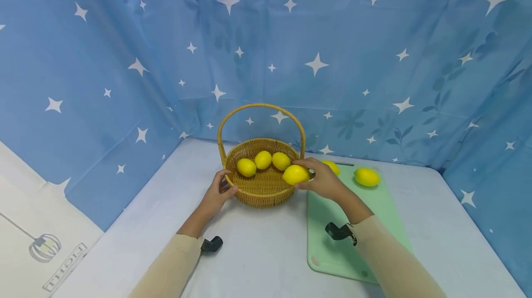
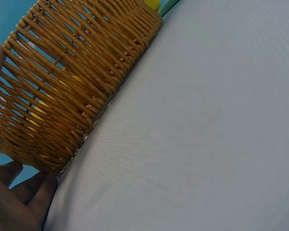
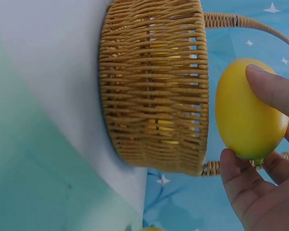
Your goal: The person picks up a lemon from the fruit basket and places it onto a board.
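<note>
A round wicker basket (image 1: 261, 201) with a tall arched handle stands on the white table. Three yellow lemons (image 1: 263, 160) lie inside it, toward the back. My left hand (image 1: 217, 192) grips the basket's left side, thumb at the rim; in the left wrist view its fingers (image 2: 36, 192) touch the woven wall low down. Over the basket's right rim, my right hand (image 1: 322, 179) holds another lemon (image 3: 248, 108) between thumb and fingers. The right wrist view shows this lemon above rim height, its greenish stem end toward the fingers.
Right of the basket lies a light green cutting board (image 1: 345, 247). One lemon (image 1: 367, 177) rests near its far end, and a second lemon (image 1: 332, 167) is partly hidden behind my right hand. A blue star-patterned curtain (image 1: 266, 57) hangs behind the table (image 1: 249, 261).
</note>
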`<act>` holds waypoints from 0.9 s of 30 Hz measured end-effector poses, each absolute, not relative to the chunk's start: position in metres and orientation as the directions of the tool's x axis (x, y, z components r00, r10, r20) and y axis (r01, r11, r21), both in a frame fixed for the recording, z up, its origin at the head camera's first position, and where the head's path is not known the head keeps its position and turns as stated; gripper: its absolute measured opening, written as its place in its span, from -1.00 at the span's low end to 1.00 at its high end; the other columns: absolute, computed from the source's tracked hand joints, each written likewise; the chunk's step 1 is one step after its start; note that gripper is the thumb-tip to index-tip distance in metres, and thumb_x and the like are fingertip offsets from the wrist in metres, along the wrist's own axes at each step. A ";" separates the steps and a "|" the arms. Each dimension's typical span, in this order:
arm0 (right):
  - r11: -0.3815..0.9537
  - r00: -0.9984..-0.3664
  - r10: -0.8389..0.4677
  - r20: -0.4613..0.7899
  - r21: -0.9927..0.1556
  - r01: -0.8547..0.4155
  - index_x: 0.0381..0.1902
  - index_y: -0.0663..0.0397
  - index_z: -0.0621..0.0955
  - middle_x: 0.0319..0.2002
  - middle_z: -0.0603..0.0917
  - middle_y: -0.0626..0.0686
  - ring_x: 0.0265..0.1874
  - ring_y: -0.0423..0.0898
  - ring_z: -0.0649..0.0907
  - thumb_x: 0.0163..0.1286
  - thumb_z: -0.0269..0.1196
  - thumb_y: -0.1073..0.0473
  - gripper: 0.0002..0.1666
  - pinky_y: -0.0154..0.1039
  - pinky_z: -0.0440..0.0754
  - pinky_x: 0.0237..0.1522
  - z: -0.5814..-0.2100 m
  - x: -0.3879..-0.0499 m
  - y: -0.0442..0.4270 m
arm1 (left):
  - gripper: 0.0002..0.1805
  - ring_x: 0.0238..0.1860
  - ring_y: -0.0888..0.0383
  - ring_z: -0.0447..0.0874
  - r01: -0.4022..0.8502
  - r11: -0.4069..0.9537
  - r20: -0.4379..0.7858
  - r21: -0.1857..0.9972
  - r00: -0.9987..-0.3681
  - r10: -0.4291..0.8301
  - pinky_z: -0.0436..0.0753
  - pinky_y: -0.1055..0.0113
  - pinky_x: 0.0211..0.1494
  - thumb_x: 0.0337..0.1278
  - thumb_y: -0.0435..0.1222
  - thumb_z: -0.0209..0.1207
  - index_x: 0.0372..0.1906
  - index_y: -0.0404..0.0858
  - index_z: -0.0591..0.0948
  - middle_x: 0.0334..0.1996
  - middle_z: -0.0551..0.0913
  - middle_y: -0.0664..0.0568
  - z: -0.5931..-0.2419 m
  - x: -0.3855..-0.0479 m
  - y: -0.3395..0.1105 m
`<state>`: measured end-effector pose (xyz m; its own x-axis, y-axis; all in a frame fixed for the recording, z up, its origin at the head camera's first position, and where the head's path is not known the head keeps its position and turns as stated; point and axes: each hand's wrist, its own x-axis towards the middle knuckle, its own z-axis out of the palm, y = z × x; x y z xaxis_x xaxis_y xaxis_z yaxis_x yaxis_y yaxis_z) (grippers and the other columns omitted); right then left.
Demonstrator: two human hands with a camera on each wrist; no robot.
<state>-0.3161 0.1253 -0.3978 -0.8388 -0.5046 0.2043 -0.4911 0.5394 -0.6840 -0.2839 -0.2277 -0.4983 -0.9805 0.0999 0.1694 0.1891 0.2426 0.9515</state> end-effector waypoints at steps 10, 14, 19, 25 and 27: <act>0.557 -0.850 -0.472 0.235 -0.668 -0.494 0.31 0.02 0.49 0.21 0.49 0.04 0.12 0.07 0.48 0.12 0.51 0.10 -0.21 0.05 0.61 -0.01 -0.408 -0.311 0.145 | -0.35 0.42 -0.17 0.14 0.196 0.243 0.177 0.950 -0.980 0.096 0.32 0.01 0.37 0.31 -0.18 0.22 0.39 -0.12 0.19 0.47 0.08 -0.16 -0.495 -0.281 -0.230; 0.568 -0.857 -0.465 0.221 -0.668 -0.481 0.31 0.02 0.49 0.18 0.50 0.05 0.09 0.06 0.48 0.12 0.51 0.10 -0.21 0.03 0.61 -0.01 -0.413 -0.308 0.152 | -0.33 0.41 -0.18 0.16 0.197 0.252 0.178 0.948 -0.979 0.096 0.35 0.00 0.35 0.32 -0.17 0.22 0.40 -0.13 0.18 0.46 0.08 -0.17 -0.496 -0.280 -0.231; 0.580 -0.866 -0.460 0.197 -0.671 -0.461 0.33 0.05 0.47 0.24 0.47 0.10 0.14 0.12 0.47 0.13 0.50 0.08 -0.19 0.07 0.61 0.01 -0.420 -0.303 0.162 | -0.32 0.42 -0.17 0.14 0.186 0.242 0.166 0.952 -0.981 0.099 0.34 0.00 0.35 0.32 -0.19 0.21 0.41 -0.17 0.16 0.47 0.07 -0.17 -0.499 -0.281 -0.231; 0.605 -0.882 -0.438 0.173 -0.670 -0.431 0.34 0.06 0.46 0.32 0.41 0.14 0.20 0.15 0.45 0.13 0.49 0.03 -0.17 0.09 0.59 0.04 -0.427 -0.300 0.175 | -0.32 0.43 -0.16 0.12 0.171 0.243 0.147 0.955 -0.982 0.115 0.34 0.02 0.36 0.33 -0.18 0.20 0.42 -0.14 0.14 0.48 0.04 -0.17 -0.495 -0.280 -0.229; 0.609 -0.889 -0.428 0.164 -0.674 -0.418 0.33 0.07 0.46 0.32 0.42 0.13 0.22 0.15 0.44 0.12 0.50 0.04 -0.17 0.10 0.58 0.06 -0.429 -0.300 0.179 | -0.32 0.43 -0.16 0.12 0.173 0.240 0.148 0.955 -0.982 0.117 0.35 0.02 0.35 0.33 -0.17 0.20 0.42 -0.13 0.14 0.48 0.04 -0.16 -0.494 -0.280 -0.228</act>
